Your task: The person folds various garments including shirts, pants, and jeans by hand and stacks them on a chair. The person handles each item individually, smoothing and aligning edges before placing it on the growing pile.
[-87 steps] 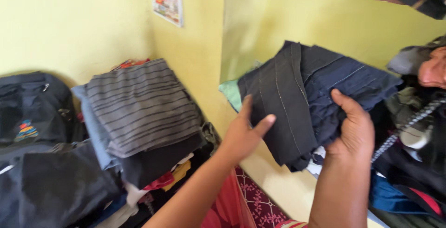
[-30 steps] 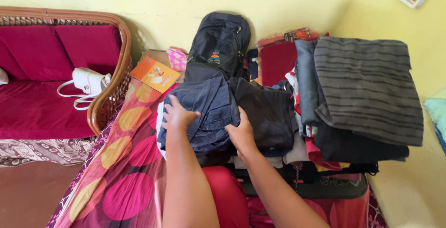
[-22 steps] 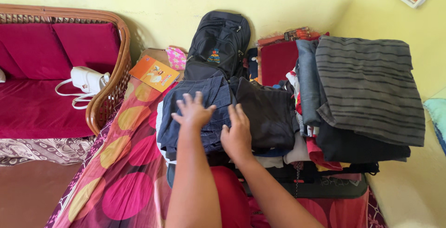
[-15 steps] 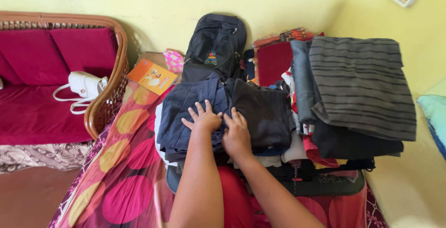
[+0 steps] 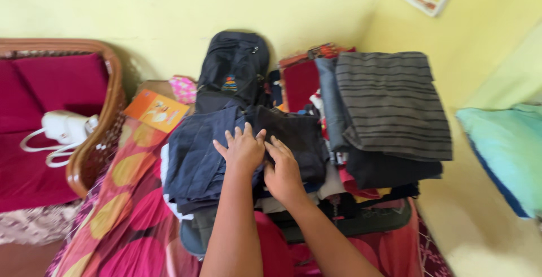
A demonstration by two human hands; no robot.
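My left hand [image 5: 244, 149] and right hand [image 5: 284, 170] press flat, fingers [image 5: 247, 133] spread, on the folded dark clothes [image 5: 195, 153] beneath them, steadying the pile, striped stack [image 5: 389, 102] to their right.

Black backpack [image 5: 234, 68] against yellow wall, grey striped fold [image 5: 392, 102] topping right stack, orange booklet [image 5: 156, 110] beside wicker sofa [image 5: 93, 147] with white handbag [image 5: 65, 127], teal cloth [image 5: 502, 147] far right.

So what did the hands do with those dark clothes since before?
The left hand and right hand carried the dark folded clothes from the wall shelf to the pile, let go, and now press flat on them. The striped stack and backpack stayed put.
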